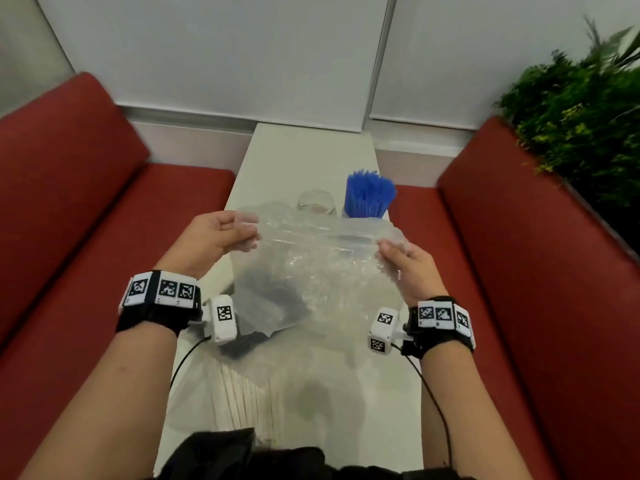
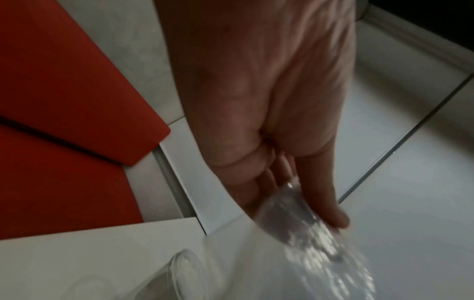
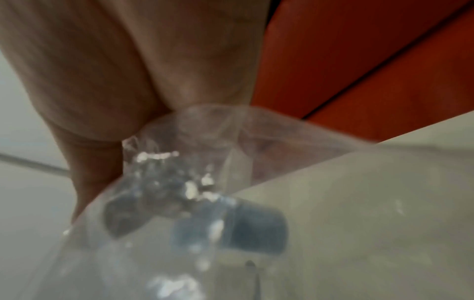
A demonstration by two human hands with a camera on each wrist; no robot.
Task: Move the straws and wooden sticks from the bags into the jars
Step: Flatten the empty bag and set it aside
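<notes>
Done: blue straws stand in the far jar, frame centre | Now: left hand and right hand each pinch a top corner of the clear bag, held up mid-frame | Left: wooden sticks lie bagged at lower centre; empty jar waits beside the straws.

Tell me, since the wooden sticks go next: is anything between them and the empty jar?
Yes. The clear bag, held up by the left hand and right hand, hangs between the wooden sticks near the table's front and the empty jar. The sticks look wrapped in plastic.
</notes>
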